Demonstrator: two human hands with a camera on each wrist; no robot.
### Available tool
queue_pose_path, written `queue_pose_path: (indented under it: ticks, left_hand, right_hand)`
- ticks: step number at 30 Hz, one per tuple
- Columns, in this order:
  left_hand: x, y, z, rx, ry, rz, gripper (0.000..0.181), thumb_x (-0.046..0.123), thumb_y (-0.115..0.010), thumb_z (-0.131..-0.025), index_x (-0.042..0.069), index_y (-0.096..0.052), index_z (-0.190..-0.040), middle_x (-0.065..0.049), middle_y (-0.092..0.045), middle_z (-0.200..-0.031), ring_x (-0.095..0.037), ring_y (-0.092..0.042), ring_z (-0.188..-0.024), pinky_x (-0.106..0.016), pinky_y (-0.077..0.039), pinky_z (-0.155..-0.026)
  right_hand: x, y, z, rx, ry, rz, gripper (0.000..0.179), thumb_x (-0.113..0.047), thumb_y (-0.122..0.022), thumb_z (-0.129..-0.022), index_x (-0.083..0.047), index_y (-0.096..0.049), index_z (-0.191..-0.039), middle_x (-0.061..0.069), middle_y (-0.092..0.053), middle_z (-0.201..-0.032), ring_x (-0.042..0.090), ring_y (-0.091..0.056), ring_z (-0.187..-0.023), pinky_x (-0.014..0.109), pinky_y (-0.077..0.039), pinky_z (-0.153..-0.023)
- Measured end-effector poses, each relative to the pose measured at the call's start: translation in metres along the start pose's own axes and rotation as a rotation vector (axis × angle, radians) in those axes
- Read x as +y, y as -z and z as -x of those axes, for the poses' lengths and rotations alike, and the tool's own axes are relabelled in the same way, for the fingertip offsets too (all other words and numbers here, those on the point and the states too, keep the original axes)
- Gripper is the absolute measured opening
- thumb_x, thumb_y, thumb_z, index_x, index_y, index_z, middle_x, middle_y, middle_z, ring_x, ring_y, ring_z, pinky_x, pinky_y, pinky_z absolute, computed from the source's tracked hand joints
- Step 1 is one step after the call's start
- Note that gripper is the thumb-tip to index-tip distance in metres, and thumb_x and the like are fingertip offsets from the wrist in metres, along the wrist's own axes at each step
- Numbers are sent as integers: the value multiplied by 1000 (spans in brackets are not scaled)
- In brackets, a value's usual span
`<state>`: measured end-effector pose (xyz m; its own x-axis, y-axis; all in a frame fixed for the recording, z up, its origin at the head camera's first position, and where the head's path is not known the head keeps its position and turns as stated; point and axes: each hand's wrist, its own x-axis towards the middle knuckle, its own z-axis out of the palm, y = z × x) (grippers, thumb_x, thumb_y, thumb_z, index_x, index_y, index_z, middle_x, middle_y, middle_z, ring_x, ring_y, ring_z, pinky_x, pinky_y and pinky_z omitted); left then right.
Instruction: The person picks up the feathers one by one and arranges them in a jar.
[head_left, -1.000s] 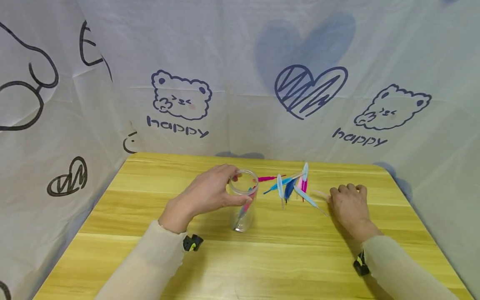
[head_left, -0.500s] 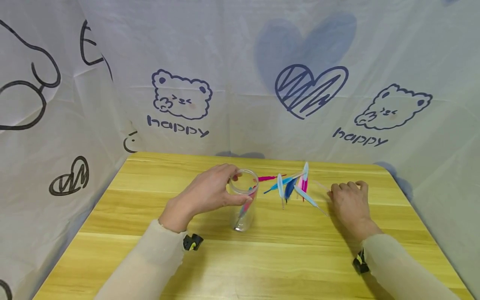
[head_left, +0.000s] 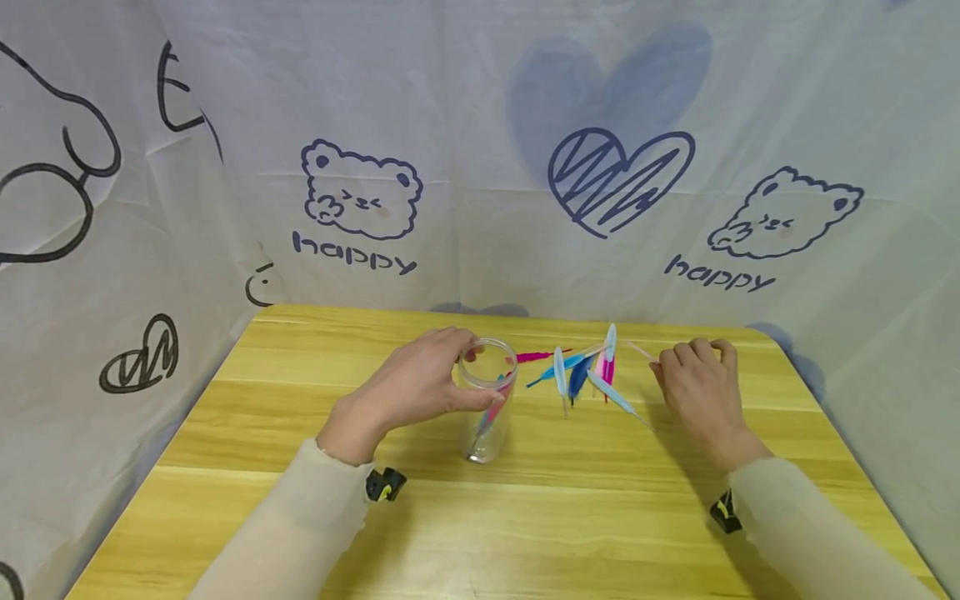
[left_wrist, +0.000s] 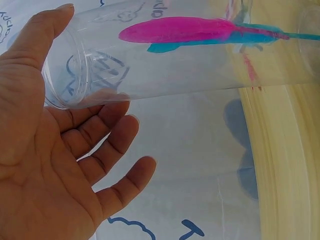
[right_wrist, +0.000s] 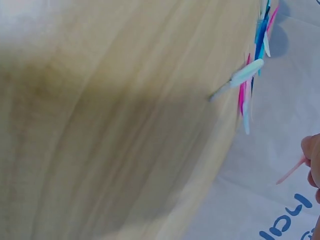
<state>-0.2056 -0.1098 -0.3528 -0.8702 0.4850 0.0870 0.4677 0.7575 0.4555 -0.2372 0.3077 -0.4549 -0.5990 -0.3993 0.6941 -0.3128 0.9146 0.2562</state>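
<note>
My left hand grips a clear jar near its rim, thumb on one side and fingers on the other. The jar stands upright on the table. Inside it lean a magenta feather and a turquoise feather. To the right, my right hand pinches a thin pale pink feather; only a slim end shows and the rest is hidden in the hand. Between the hands lie several loose feathers, among them a dark blue feather and a light blue feather.
The wood-grain table carries everything. A white cloth with drawn bears and hearts hangs behind its far edge and along both sides. A magenta feather lies just behind the jar on the right.
My right hand has risen a little, and the slim end of the pale pink feather has swung upward, away from the table. The left hand and jar have stayed in place.
</note>
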Motion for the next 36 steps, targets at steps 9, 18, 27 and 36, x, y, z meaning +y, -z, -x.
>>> queue_pose_path:
  ticks: [9, 18, 27, 36]
  left_hand:
    - [-2, 1, 1, 10, -13, -3, 68, 64, -81, -84, 13, -67, -127, -1, -69, -118, -21, -59, -108, -42, -53, -98]
    - [-1, 5, 3, 21, -7, 2, 70, 66, -83, -81, 16, -67, -126, 3, -67, -116, -21, -58, -112, -44, -51, -101]
    - [-1, 5, 3, 50, -26, 5, 67, 63, -83, -83, 14, -65, -125, 2, -66, -116, -22, -57, -114, -44, -51, -102]
    - [-2, 4, 2, 46, -26, 29, 63, 62, -83, -83, 15, -65, -121, 2, -64, -112, -21, -57, -109, -41, -52, -96]
  right_hand:
    - [-5, 4, -9, 106, 17, -9, 49, -33, -42, -114, 1, -56, -80, 18, -60, -74, 42, -56, -81, 62, -42, -89]
    - [-19, 18, -28, 211, 24, -89, 39, -30, -57, -108, 0, -62, -83, 17, -62, -72, 40, -55, -76, 60, -41, -86]
    - [-38, 37, -50, 270, 48, -142, 29, -24, -66, -102, 1, -65, -86, 18, -65, -77, 41, -58, -78, 58, -39, -84]
    - [-57, 52, -67, 286, 70, -210, 27, -22, -64, -104, 0, -67, -90, 17, -71, -80, 40, -60, -78, 59, -38, -88]
